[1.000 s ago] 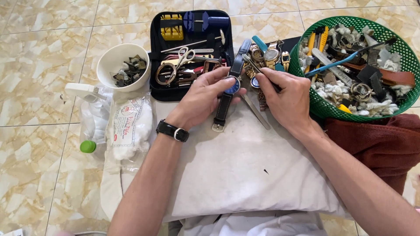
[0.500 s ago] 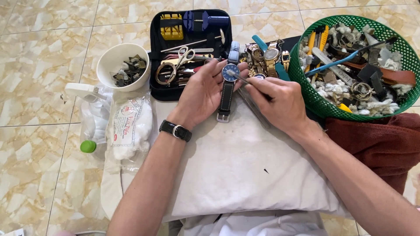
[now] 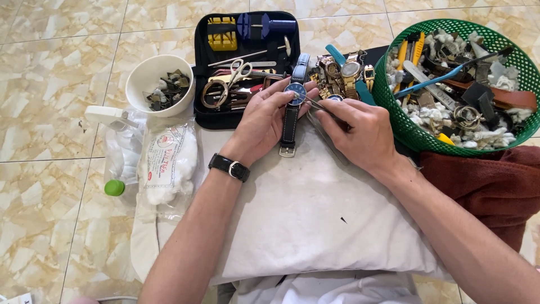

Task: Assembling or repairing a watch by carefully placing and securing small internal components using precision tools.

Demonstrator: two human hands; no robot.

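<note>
Blue-dialled wristwatch (image 3: 293,101) with dark strap lies on the white pillow (image 3: 304,208); I see my left hand (image 3: 264,121) pinching its case, my right hand (image 3: 360,132) clenched around a thin metal tool (image 3: 313,102) touching the dial. Black tool case (image 3: 247,62) behind; green basket (image 3: 405,129) at right.

Left hand (image 3: 264,121) and right hand (image 3: 357,132) together, fingers pinched.

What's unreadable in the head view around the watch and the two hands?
- Tip of the thin metal tool in the right hand: too small to tell if it touches the blue-dial watch.
- Watch's left edge: covered by the left hand fingers.
- Tool's handle: hidden inside the right hand.
- Parts in the white bowl: too small to identify.
- Green basket: right side cut by the frame edge.
</note>
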